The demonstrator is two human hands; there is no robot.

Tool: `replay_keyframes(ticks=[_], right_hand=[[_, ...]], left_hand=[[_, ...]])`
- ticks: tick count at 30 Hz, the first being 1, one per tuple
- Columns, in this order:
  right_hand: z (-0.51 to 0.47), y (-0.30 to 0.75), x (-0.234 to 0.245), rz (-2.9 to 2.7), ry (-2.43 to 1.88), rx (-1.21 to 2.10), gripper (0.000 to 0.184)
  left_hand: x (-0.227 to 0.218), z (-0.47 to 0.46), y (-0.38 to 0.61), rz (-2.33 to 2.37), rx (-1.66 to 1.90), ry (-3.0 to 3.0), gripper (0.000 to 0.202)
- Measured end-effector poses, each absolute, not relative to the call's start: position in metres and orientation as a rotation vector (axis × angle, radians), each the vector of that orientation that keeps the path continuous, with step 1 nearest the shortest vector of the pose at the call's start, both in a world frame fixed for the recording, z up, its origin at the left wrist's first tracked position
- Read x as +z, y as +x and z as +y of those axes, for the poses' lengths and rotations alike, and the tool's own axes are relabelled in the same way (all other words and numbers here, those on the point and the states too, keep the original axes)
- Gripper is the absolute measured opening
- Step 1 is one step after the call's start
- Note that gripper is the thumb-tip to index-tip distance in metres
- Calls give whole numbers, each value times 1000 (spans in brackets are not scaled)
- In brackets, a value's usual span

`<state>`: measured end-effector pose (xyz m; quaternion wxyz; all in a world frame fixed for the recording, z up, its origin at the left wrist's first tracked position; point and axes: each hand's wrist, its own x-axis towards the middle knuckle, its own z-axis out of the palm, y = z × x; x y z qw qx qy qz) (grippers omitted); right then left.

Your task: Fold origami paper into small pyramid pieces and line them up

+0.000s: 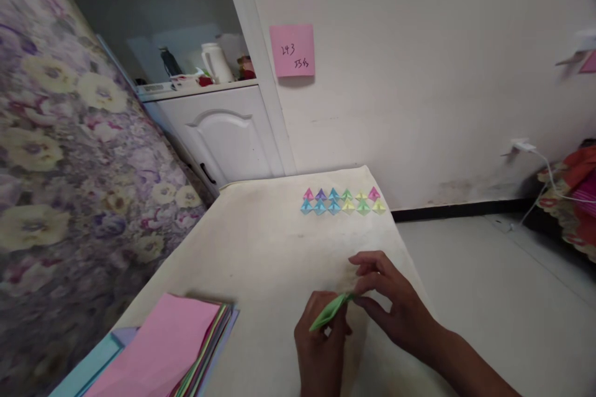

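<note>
"Left thumb and fingers pinch something. What is it?"

"A green folded paper (328, 315), held slanting in the left hand (314, 347) over the near right part of the table (261, 242). The right hand (395, 304) reaches its right-hand tip, fingers curled; whether they pinch it or only touch it, I cannot tell."

"And from the far left?"

"A flowered curtain (102, 155) first. Then light-blue paper (90, 369) at the table's near left corner, partly under a pink sheet (162, 347), which tops a stack of many colours."

"Behind those?"

"A white cabinet door (223, 136), with a white jug (218, 65) on the ledge above. Right of that, a pink note (292, 51) on the wall reads 243 on its upper line."

"What lies beyond the hands?"

"Small folded pieces in two rows of six, near the table's far edge: the back row (333, 194) runs pink, purple, blue, green, yellow, pink; the front row (334, 206), three blue, then yellow, green, yellow."

"Farthest right?"

"A white plug (524, 145) in the wall, its cable trailing toward a red cloth (589, 186)."
</note>
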<state>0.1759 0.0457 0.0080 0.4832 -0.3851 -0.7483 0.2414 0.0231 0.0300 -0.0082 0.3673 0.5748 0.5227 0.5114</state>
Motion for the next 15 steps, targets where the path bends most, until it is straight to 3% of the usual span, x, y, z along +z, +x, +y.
replay_keyframes(ticks=[15], right_hand=[[47,175,8,-1831,-939,606,18]], left_hand=[[-13,32,23,1321,1360,1486,27]])
